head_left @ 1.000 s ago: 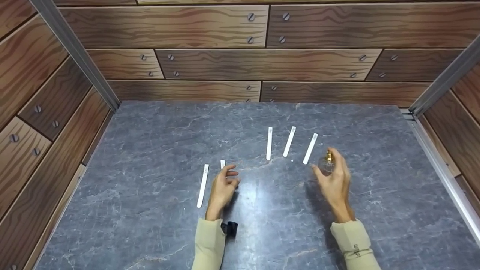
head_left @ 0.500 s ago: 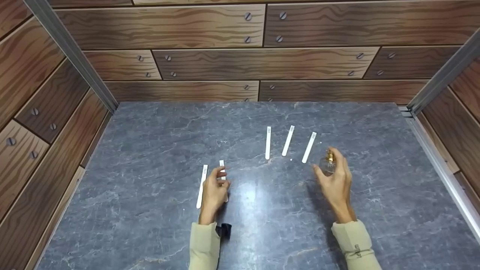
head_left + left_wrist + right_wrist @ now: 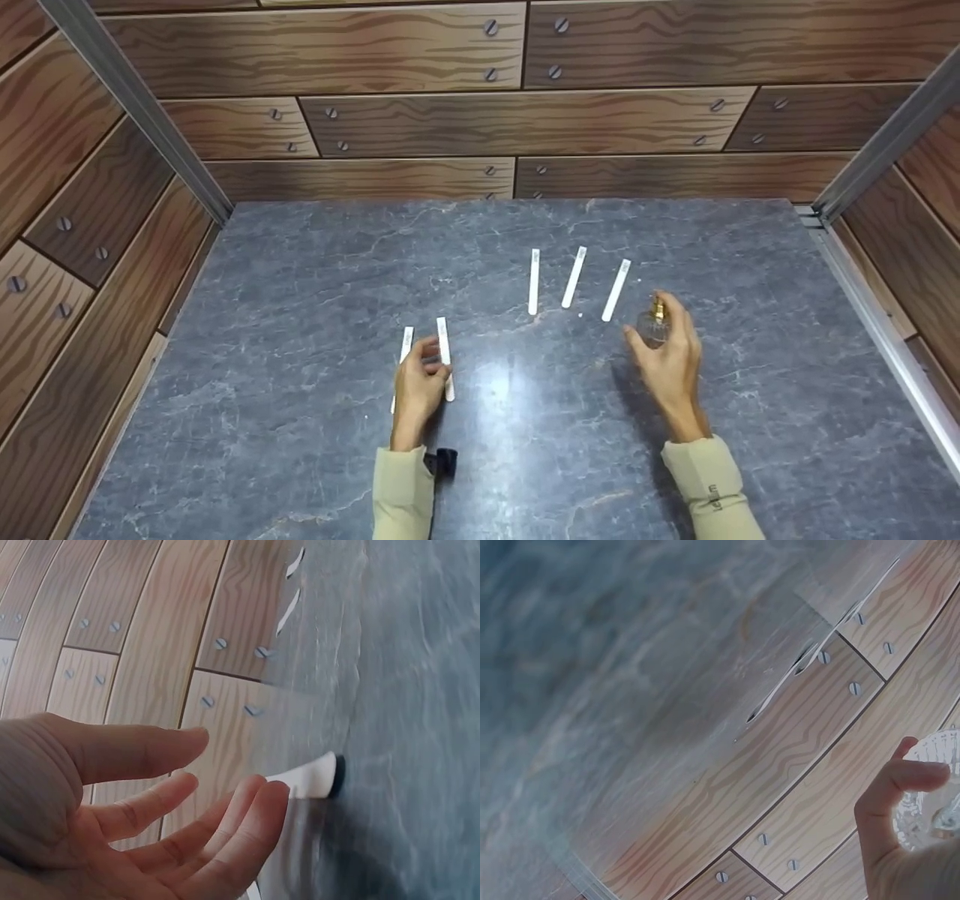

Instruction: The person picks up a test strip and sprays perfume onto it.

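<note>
My right hand (image 3: pixel 671 360) grips a small clear glass perfume bottle (image 3: pixel 651 331) with a gold spray top, held at the right of the table. Its ribbed glass (image 3: pixel 939 745) shows between thumb and fingers in the right wrist view. My left hand (image 3: pixel 418 382) hovers, thumb apart from its bent fingers and nothing between them. One white paper test strip (image 3: pixel 443 339) lies just right of that hand, and in the left wrist view the strip (image 3: pixel 311 777) appears beyond the fingertips. A second test strip (image 3: pixel 406 343) is partly hidden by the left hand.
Three more white strips (image 3: pixel 534 282) lie spaced apart at the middle right of the grey marbled table (image 3: pixel 315 262). Wood-patterned walls (image 3: pixel 420 120) and metal posts (image 3: pixel 142 105) enclose the table. A black device (image 3: pixel 444 462) sits at the left cuff.
My left hand has moved left, uncovering the strip on its right and covering part of the leftmost one. The right hand keeps holding the perfume bottle in nearly the same place.
</note>
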{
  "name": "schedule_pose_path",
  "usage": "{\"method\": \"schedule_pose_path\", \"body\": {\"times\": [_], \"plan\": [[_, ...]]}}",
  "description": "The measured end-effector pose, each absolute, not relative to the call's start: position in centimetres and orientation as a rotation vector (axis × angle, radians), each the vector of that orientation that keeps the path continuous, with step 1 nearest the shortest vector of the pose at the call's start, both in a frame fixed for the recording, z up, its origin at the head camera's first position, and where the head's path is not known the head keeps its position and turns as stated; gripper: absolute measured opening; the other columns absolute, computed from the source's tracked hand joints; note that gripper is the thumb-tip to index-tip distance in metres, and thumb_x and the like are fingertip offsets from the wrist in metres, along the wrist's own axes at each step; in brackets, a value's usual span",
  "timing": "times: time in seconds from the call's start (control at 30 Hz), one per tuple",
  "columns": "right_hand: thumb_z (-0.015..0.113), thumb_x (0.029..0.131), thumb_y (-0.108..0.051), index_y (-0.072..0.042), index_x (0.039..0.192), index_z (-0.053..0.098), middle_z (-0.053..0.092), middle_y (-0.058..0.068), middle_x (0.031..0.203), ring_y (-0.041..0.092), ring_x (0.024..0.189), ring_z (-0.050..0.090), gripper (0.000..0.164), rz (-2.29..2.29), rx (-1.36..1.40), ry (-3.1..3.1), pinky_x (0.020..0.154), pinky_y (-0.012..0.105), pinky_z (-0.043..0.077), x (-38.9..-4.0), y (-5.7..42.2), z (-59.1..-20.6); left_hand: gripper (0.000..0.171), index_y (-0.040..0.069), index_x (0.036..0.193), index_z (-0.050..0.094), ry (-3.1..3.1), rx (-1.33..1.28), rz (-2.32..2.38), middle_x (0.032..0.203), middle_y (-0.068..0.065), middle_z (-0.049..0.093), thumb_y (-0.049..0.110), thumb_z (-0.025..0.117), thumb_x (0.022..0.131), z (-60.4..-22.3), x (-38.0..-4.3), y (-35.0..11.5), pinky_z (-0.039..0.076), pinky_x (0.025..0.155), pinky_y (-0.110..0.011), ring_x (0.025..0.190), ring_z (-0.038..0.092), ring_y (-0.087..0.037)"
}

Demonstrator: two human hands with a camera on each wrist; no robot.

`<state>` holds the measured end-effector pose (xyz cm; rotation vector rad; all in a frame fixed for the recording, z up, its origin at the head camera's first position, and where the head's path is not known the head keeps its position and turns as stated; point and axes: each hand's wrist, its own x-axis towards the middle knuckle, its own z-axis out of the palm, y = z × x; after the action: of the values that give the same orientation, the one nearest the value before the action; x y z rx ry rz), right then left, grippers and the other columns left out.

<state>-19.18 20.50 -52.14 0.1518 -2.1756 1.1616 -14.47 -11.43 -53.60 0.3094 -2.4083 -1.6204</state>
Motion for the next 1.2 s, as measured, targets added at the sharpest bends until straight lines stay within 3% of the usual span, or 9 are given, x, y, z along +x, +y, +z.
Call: {"method": "schedule_pose_path", "body": {"times": [0.27, 0.47, 0.63, 0.7, 0.77, 0.9, 1.03, 1.13, 1.2], "plan": [[0.083, 0.075, 0.010, 0.006, 0.132, 0.056, 0.064, 0.027, 0.115, 0.042, 0.104, 0.063, 0.063, 1.147, 0.139, -2.182, 0.083, 0.050, 0.052, -19.2, 20.6, -52.3, 0.043, -0.010, 0.125, 0.061, -2.442, 0.388, -1.632, 0.113, -0.028, 0.064, -0.016, 0.068, 0.082, -53.7, -14.5, -11.8, 0.059, 0.076, -0.044, 0.093, 0.071, -0.038], [0.084, 0.074, 0.010, 0.006, 0.132, 0.056, 0.064, 0.026, 0.115, 0.042, 0.100, 0.063, 0.064, 1.154, 0.149, -2.169, 0.081, 0.018, 0.049, -19.3, 20.5, -52.2, 0.043, -0.010, 0.124, 0.061, -2.449, 0.379, -1.628, 0.114, -0.029, 0.064, -0.017, 0.067, 0.082, -54.0, -14.5, -12.0, 0.059, 0.075, -0.043, 0.093, 0.071, -0.038], [0.083, 0.074, 0.010, 0.005, 0.132, 0.056, 0.064, 0.026, 0.113, 0.043, 0.097, 0.063, 0.065, 1.165, 0.166, -2.170, 0.077, 0.008, 0.044, -19.2, 20.3, -52.1, 0.044, -0.011, 0.122, 0.061, -2.449, 0.391, -1.616, 0.112, -0.030, 0.065, -0.018, 0.067, 0.079, -54.2, -14.4, -12.2, 0.059, 0.073, -0.042, 0.088, 0.071, -0.036], [0.083, 0.074, 0.010, 0.005, 0.133, 0.056, 0.064, 0.026, 0.113, 0.043, 0.097, 0.064, 0.065, 1.162, 0.162, -2.176, 0.077, 0.013, 0.047, -19.2, 20.3, -52.0, 0.045, -0.011, 0.120, 0.062, -2.451, 0.400, -1.605, 0.110, -0.030, 0.065, -0.019, 0.068, 0.076, -54.3, -14.4, -12.1, 0.059, 0.072, -0.042, 0.086, 0.071, -0.035], [0.083, 0.074, 0.011, 0.005, 0.133, 0.056, 0.064, 0.027, 0.114, 0.045, 0.099, 0.063, 0.065, 1.167, 0.160, -2.179, 0.080, 0.027, 0.055, -19.3, 20.3, -52.1, 0.046, -0.011, 0.120, 0.062, -2.455, 0.406, -1.600, 0.109, -0.028, 0.066, -0.019, 0.068, 0.074, -54.4, -14.4, -12.0, 0.059, 0.071, -0.042, 0.084, 0.071, -0.034], [0.082, 0.073, 0.013, 0.006, 0.132, 0.056, 0.063, 0.028, 0.116, 0.045, 0.104, 0.062, 0.065, 1.166, 0.155, -2.184, 0.086, 0.054, 0.054, -19.4, 20.4, -52.2, 0.051, -0.012, 0.120, 0.061, -2.443, 0.413, -1.622, 0.108, -0.026, 0.065, -0.021, 0.068, 0.071, -54.6, -14.5, -12.0, 0.060, 0.071, -0.042, 0.084, 0.072, -0.036], [0.083, 0.074, 0.011, 0.006, 0.132, 0.055, 0.063, 0.028, 0.115, 0.044, 0.102, 0.063, 0.064, 1.148, 0.153, -2.195, 0.081, 0.034, 0.055, -19.4, 20.4, -52.2, 0.055, -0.013, 0.120, 0.061, -2.424, 0.408, -1.627, 0.107, -0.027, 0.067, -0.021, 0.070, 0.067, -54.6, -14.7, -12.0, 0.060, 0.072, -0.043, 0.084, 0.072, -0.038], [0.083, 0.075, 0.009, 0.005, 0.133, 0.055, 0.063, 0.027, 0.114, 0.044, 0.100, 0.063, 0.064, 1.143, 0.153, -2.205, 0.074, 0.013, 0.047, -19.4, 20.3, -52.1, 0.056, -0.013, 0.119, 0.061, -2.423, 0.416, -1.606, 0.107, -0.027, 0.068, -0.020, 0.072, 0.064, -54.6, -14.9, -12.0, 0.061, 0.071, -0.043, 0.082, 0.073, -0.038], [0.083, 0.076, 0.009, 0.005, 0.133, 0.055, 0.063, 0.027, 0.115, 0.045, 0.100, 0.063, 0.064, 1.159, 0.156, -2.199, 0.075, 0.007, 0.043, -19.4, 20.3, -52.1, 0.057, -0.012, 0.118, 0.062, -2.431, 0.422, -1.586, 0.106, -0.026, 0.068, -0.020, 0.072, 0.063, -54.6, -15.0, -11.9, 0.061, 0.070, -0.042, 0.081, 0.073, -0.036]]}}
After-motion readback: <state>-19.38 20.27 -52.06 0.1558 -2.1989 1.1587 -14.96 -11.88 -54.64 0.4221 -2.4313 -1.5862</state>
